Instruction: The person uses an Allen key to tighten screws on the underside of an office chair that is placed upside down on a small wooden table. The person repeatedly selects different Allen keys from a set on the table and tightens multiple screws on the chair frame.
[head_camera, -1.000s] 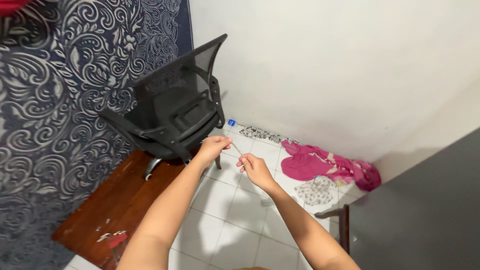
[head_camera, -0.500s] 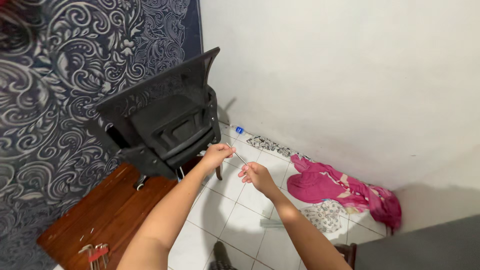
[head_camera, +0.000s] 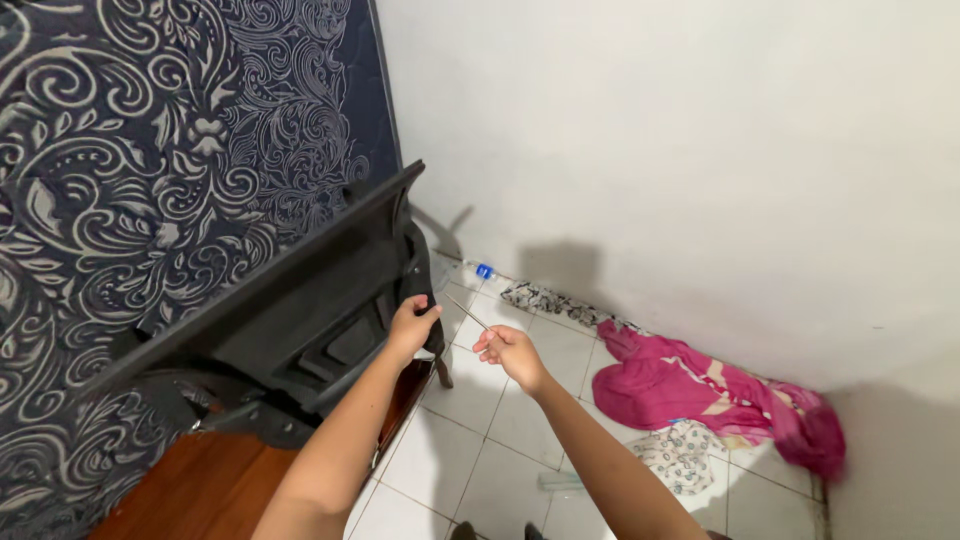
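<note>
Closer now than half a second ago, the black office chair (head_camera: 300, 310) fills the left-middle of the view, its backrest tipped over toward the patterned wall, where before it stood more upright and farther off. Both hands have stayed together in front of it.

Between the hands runs a thin, pale rod (head_camera: 466, 311), slanting up and to the left from the right hand. The right hand (head_camera: 508, 350) pinches its lower end between thumb and fingertips, the remaining fingers curled in. The left hand (head_camera: 412, 328) is closed in a loose fist at the chair's edge, against the dark frame beside the backrest; whether its fingers actually hold the rod's upper end or only the chair cannot be told from here.

Under the chair lies a reddish-brown wooden board (head_camera: 200, 485), flat on the white tiled floor (head_camera: 470, 440). Behind the chair rises a dark blue mattress (head_camera: 150, 150) with pale swirling ornament, leaning upright against the white wall (head_camera: 680, 130). Along the foot of that wall rests a clear plastic bottle with a blue cap (head_camera: 483, 270), then a strip of patterned cloth (head_camera: 545, 300), and farther right a crumpled pink cloth (head_camera: 700, 390) with a lighter printed cloth (head_camera: 680, 455) just beside it.
</note>
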